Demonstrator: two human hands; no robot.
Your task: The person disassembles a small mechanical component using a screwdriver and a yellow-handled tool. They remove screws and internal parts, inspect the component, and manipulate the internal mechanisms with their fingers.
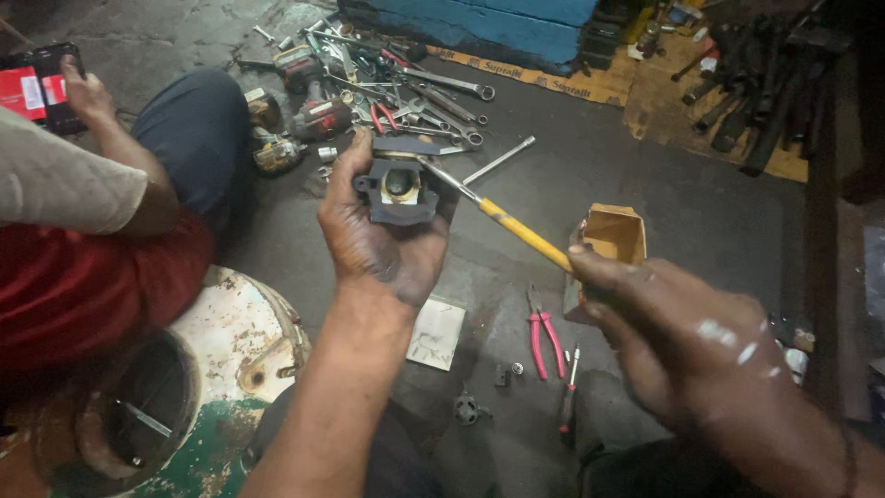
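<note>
My left hand [378,231] grips a dark metal part [398,190] with a round brass-coloured centre, held up over the floor. My right hand [673,323] is closed on the yellow handle of a screwdriver [516,229]. Its metal shaft runs up and left, and the tip meets the top of the dark part. Both hands are smeared with grease.
A small open cardboard box [616,234] lies by my right hand. Pink-handled pliers [544,339], a small screwdriver [570,397], a paper slip [437,332] and small parts lie below. Several wrenches [406,101] are piled behind. A worn white-green round housing [221,369] and another person [92,221] are at left.
</note>
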